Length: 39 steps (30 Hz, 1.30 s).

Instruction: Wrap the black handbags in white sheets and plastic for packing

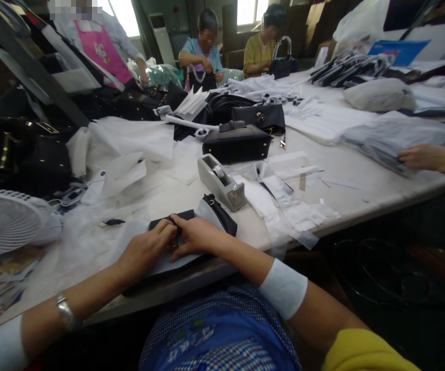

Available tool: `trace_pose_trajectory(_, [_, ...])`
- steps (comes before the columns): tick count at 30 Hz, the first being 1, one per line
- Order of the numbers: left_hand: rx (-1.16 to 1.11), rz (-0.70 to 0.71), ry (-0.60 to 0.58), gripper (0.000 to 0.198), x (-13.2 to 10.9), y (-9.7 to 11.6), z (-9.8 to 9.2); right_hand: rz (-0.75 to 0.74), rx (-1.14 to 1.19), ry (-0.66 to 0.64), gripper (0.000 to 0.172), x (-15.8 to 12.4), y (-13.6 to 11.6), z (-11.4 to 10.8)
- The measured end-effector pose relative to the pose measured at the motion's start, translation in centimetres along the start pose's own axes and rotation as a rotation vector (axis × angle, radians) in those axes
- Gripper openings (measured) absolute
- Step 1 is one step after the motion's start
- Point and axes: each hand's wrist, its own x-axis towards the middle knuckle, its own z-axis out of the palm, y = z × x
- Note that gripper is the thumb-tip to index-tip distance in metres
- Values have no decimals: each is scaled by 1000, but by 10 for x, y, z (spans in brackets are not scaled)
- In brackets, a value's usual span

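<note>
Currently under my fingers: a black leather-look bag [228,221] with small gold-coloured hardware, lying at the near edge of the pale worktable [377,188], thin white sheeting [124,238] beside it.
Left hand: my left hand [145,248] comes over the bag, fingertips bunched against it; I cannot tell whether they pinch anything.
Right hand: my right hand [197,236] meets it there, thumb set apart from forefinger; I cannot tell whether it grips the bag.
Tape dispenser: a grey plastic tape dispenser [219,180] just beyond the bag.
Second bag: a boxy black handbag [237,144] with gold-coloured studs, behind the dispenser.
Scraps: translucent plastic scraps [303,219] to the right, by the table edge.
Fan: a round white plastic fan [1,221] at far left.
Across the table: people in a pink apron [102,51], a light-blue top [216,56] and a yellow top [255,54].
Far right: another person's hand [423,156] touches grey plastic-looking wrapping [396,131].
</note>
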Motion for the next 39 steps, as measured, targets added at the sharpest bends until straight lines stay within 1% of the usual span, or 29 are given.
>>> trace_pose_trajectory(5, [-26, -11, 5, 34, -1, 2, -1, -7, 2, 5, 125, 2, 3, 3])
trace_pose_trajectory(8, [-74, -43, 4, 32, -2, 1, -1, -8, -2, -1, 125, 4, 3, 3])
trace_pose_trajectory(11, [-170, -74, -8, 26, -2, 0, 0, -11, -33, -5, 126, 5, 3, 3])
trace_pose_trajectory(16, [-390, -38, -60, 26, -9, 0, -7, 5, -28, -27, 126, 5, 2, 1])
trace_pose_trajectory(18, [-449, -52, -48, 28, -14, -2, -12, 7, -33, -30, 127, 4, 2, 1])
trace_pose_trajectory(22, [-508, -148, 23, 30, -19, -9, -16, 6, -33, -21, 129, 3, 1, 1])
trace_pose_trajectory(25, [-526, -159, 43, 34, -12, -13, -11, 16, -28, -15, 128, 2, 0, 1])
trace_pose_trajectory(27, [-523, -129, 22, 34, -3, -14, -8, 20, -24, -10, 127, 1, -1, 1])
trace_pose_trajectory(29, [-512, -93, -20, 30, 8, -16, -7, 19, -28, -6, 126, 1, -2, 1])
trace_pose_trajectory(32, [-501, -40, -89, 21, 25, -20, -11, 3, -46, -2, 123, 0, -2, 1])
trace_pose_trajectory(35, [-493, -3, -143, 17, 38, -24, -18, 0, -44, 13, 115, -1, -2, 1])
trace_pose_trajectory(37, [-474, 11, -165, 17, 42, -24, -21, 7, -45, 17, 109, -2, -3, 0])
trace_pose_trajectory(39, [-439, 12, -164, 16, 40, -21, -24, 6, -38, 19, 106, -2, -3, 0])
